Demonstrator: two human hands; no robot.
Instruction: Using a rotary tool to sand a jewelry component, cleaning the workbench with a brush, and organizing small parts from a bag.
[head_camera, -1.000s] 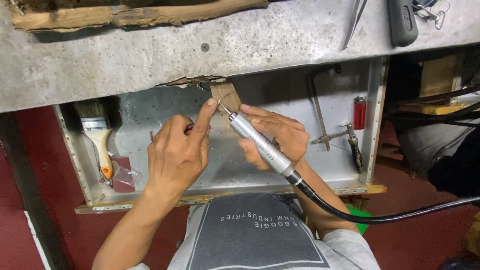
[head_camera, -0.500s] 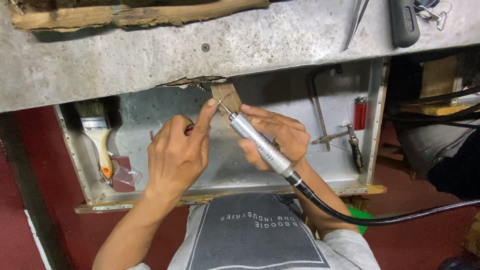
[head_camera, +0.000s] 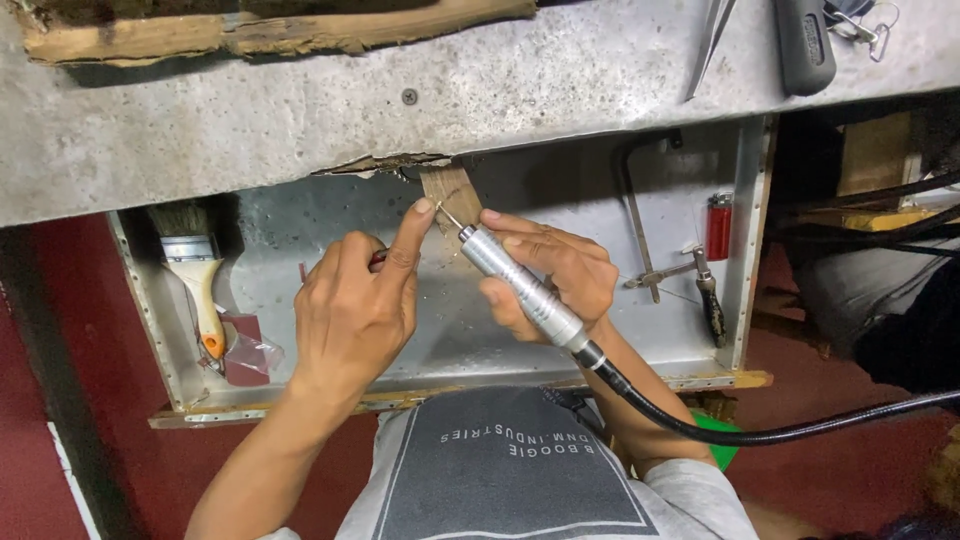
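Observation:
My right hand (head_camera: 560, 275) grips a silver rotary handpiece (head_camera: 520, 290) with a black flexible cable (head_camera: 760, 430) trailing off to the right. Its thin bit points up-left toward a small wooden peg (head_camera: 452, 192) that juts out from under the grey workbench edge (head_camera: 480, 90). My left hand (head_camera: 355, 305) is curled, its index finger stretched up so the tip rests by the peg, beside the bit. Something small with a red part shows between the left fingers; I cannot tell what it is.
Below the hands is an open metal drawer tray (head_camera: 450, 350). In it lie a paintbrush (head_camera: 195, 275) with an orange-tipped handle at left, a red lighter (head_camera: 719, 227) and a jeweller's saw frame (head_camera: 665, 270) at right. On the bench top are tweezers (head_camera: 712, 40) and a dark tool handle (head_camera: 805, 45).

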